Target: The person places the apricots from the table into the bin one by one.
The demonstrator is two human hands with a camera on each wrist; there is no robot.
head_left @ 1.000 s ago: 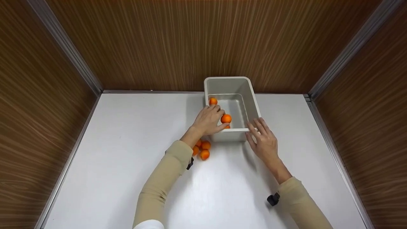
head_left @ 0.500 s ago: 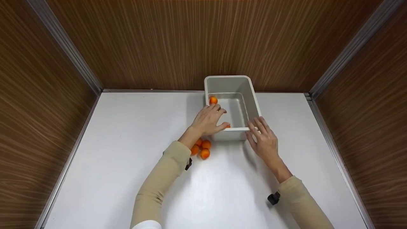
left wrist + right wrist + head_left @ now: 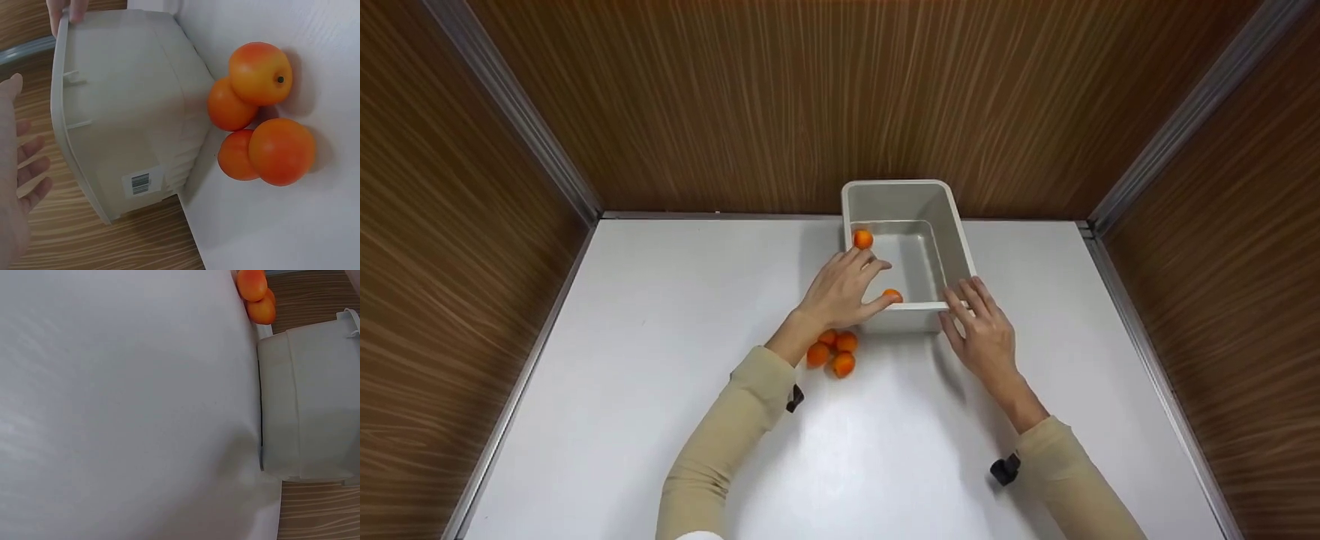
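Left hand point(image 3: 844, 289) grip wide, empty, over bin point(image 3: 952, 247) near rim; right hand point(image 3: 982, 330) flat against bin's corner; oranges point(image 3: 832, 352) on bench point(image 3: 660, 375).

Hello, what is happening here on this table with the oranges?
A person is working with small oranges and a grey bin on a white table. The left hand hangs open over the bin's near left corner, holding nothing. The right hand rests against the near right corner. Two oranges lie inside the bin; four oranges sit on the table beside it.
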